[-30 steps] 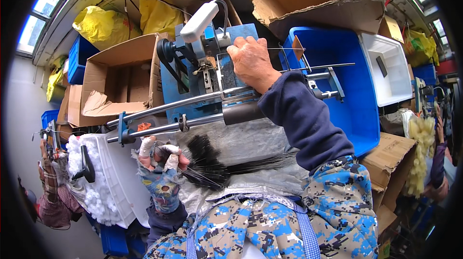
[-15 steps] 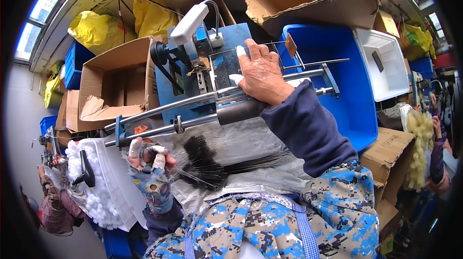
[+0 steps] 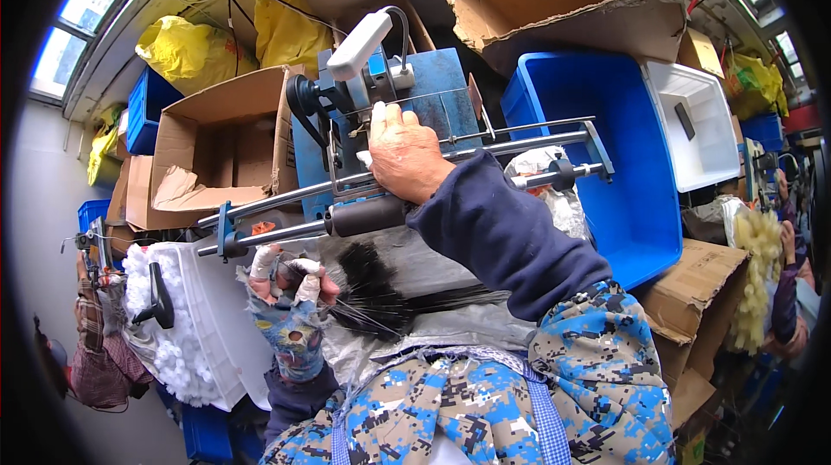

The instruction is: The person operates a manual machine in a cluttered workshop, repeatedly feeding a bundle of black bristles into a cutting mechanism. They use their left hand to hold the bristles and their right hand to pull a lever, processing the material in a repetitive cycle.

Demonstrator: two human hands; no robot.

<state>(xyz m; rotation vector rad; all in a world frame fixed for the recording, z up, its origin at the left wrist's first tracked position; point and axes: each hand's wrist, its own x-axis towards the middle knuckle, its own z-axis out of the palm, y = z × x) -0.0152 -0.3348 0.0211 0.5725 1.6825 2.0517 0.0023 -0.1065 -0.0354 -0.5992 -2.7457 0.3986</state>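
My right hand (image 3: 402,152), its thumb and a finger wrapped in white tape, closes over the sliding carriage (image 3: 359,187) of a blue bench machine (image 3: 430,76). A dark cylindrical sleeve (image 3: 368,216) sits below that hand on two steel rails (image 3: 277,198). Under the left rail end is my left hand (image 3: 290,277), with taped, curled fingers and a ragged patterned cuff. What its fingers hold is too small to make out. Beside it, a bundle of black bristles (image 3: 370,288) with thin wires lies on grey plastic sheeting (image 3: 450,253) over my lap.
A cardboard box (image 3: 221,149) stands left of the machine; a deep blue bin (image 3: 636,205) and a white bin (image 3: 692,128) stand right. At left, a white tray (image 3: 229,327) holds white fluffy pieces and a black tool (image 3: 157,305). Other people work at both sides.
My right hand has slid the carriage left along the rails, and the dark sleeve and brown plate moved with it. My left hand stays by the bristles, its fingers still curled.
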